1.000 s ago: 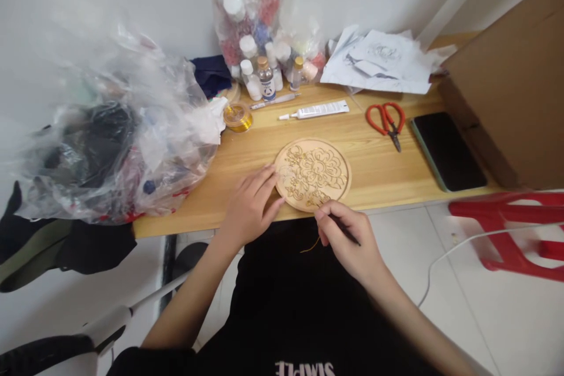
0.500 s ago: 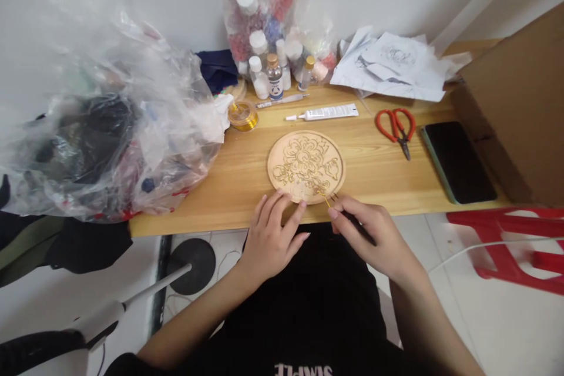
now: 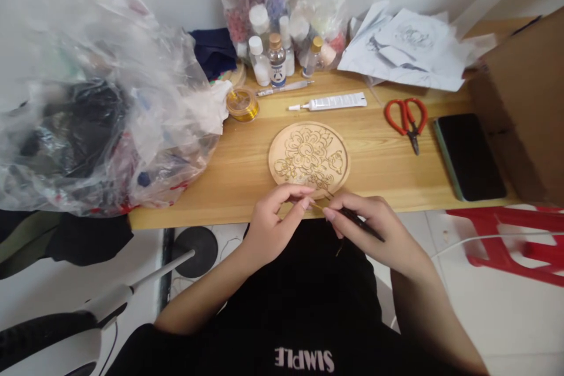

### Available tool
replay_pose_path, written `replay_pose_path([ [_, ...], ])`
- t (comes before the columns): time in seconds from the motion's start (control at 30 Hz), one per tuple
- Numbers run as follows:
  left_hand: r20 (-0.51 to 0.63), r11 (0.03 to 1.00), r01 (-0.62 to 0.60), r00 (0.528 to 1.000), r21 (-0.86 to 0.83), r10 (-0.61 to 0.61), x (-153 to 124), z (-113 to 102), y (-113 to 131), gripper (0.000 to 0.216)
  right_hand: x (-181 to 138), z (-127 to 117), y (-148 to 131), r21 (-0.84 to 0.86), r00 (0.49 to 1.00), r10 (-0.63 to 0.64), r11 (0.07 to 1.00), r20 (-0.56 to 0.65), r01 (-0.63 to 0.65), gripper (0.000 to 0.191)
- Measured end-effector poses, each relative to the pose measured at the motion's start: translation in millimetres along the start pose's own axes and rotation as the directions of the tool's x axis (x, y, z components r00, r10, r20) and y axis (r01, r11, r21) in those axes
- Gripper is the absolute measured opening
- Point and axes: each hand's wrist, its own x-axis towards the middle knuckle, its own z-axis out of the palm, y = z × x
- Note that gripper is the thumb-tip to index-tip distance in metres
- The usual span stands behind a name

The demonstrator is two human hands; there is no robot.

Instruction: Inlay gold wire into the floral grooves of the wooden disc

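Note:
A round wooden disc [image 3: 309,157] carved with a flower pattern lies on the wooden table [image 3: 247,176] near its front edge. My left hand [image 3: 273,226] hovers just below the disc, thumb and fingers pinched on a thin gold wire [image 3: 318,205]. My right hand [image 3: 379,229] sits to the right of it, closed on a slim dark tool [image 3: 359,222] whose tip meets the wire close to my left fingertips. Both hands are at the table edge, above my lap.
A big plastic bag [image 3: 101,111] fills the table's left. A gold wire spool [image 3: 241,104], a glue tube [image 3: 330,103], small bottles [image 3: 275,59], papers [image 3: 405,47], red scissors [image 3: 408,118], a phone [image 3: 469,155] and a cardboard box [image 3: 524,100] lie behind and right. A red stool [image 3: 515,241] stands right.
My left hand has come off the disc's edge and moved down to the table edge, closing on the gold wire. My right hand has risen to meet it with the tool.

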Motion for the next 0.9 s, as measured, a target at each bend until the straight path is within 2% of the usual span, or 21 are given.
replay_pose_path([
  [0.1,-0.006,0.998,0.048,0.999,-0.041,-0.049,1,2,-2,0.015,2,6,1,-0.061,0.989,0.006,0.998,-0.147,-0.015,0.018],
  [0.33,-0.093,0.997,0.074,0.993,-0.020,-0.075,6,5,-2,0.015,4,16,-1,-0.197,0.934,-0.036,0.980,-0.355,-0.037,0.007],
  [0.47,-0.105,0.998,0.012,0.994,0.056,-0.007,3,6,-7,0.019,5,18,-3,-0.284,0.913,-0.084,0.958,-0.399,-0.036,0.004],
  [0.57,-0.074,0.951,-0.136,0.984,0.278,0.162,1,-2,-11,0.033,8,18,1,-0.325,0.901,-0.086,0.944,-0.425,-0.063,0.006],
  [0.63,0.050,0.813,-0.317,0.940,0.488,0.337,4,-14,-11,0.039,10,19,5,-0.355,0.894,-0.083,0.931,-0.441,-0.089,0.008],
  [0.7,0.213,0.583,-0.497,0.847,0.643,0.487,16,-30,-10,0.034,13,21,10,-0.390,0.885,-0.080,0.913,-0.458,-0.119,0.010],
  [0.73,0.290,0.493,-0.557,0.805,0.668,0.517,24,-37,-10,0.029,14,22,12,-0.404,0.883,-0.076,0.905,-0.463,-0.135,0.011],
  [0.83,0.445,0.338,-0.677,0.706,0.654,0.551,54,-54,-11,0.025,17,27,16,-0.428,0.882,-0.048,0.886,-0.468,-0.179,0.013],
  [0.9,0.494,0.293,-0.722,0.660,0.627,0.566,71,-60,-17,0.028,19,31,17,-0.434,0.878,-0.035,0.878,-0.477,-0.201,0.013],
])
